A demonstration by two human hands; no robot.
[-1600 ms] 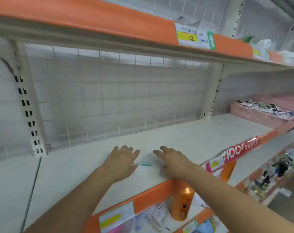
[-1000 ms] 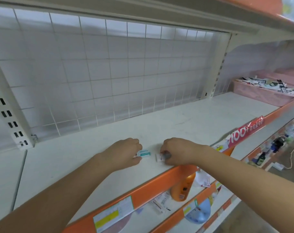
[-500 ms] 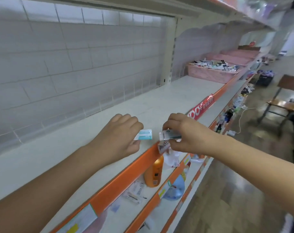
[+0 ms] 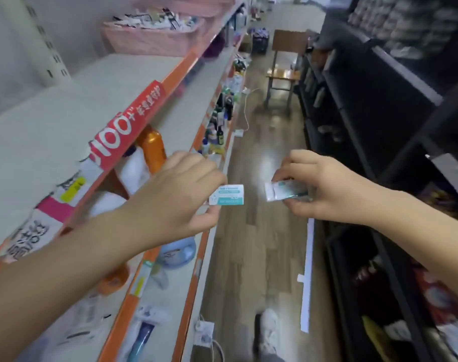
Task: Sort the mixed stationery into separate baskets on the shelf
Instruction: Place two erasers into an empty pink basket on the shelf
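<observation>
My left hand [image 4: 181,194] pinches a small white and teal eraser [image 4: 227,195] between thumb and fingers, held out over the aisle floor. My right hand [image 4: 324,189] grips a small clear-wrapped teal item [image 4: 282,191] at the same height, a short gap to the right of the eraser. Far up the white shelf [image 4: 65,121] stands a pink basket [image 4: 154,39] with mixed stationery in it. A second pink basket [image 4: 212,6] lies behind it at the top edge.
The orange shelf edge carries a red price banner [image 4: 128,124]. Bottles and packets fill the lower shelves, among them an orange bottle [image 4: 152,147]. A dark rack [image 4: 395,126] lines the right side. A wooden chair [image 4: 285,69] stands down the aisle. My shoe [image 4: 268,333] is on the floor.
Both hands picked the two small items off the white shelf and lifted them away over the aisle. My view has swung right, toward the pink baskets.
</observation>
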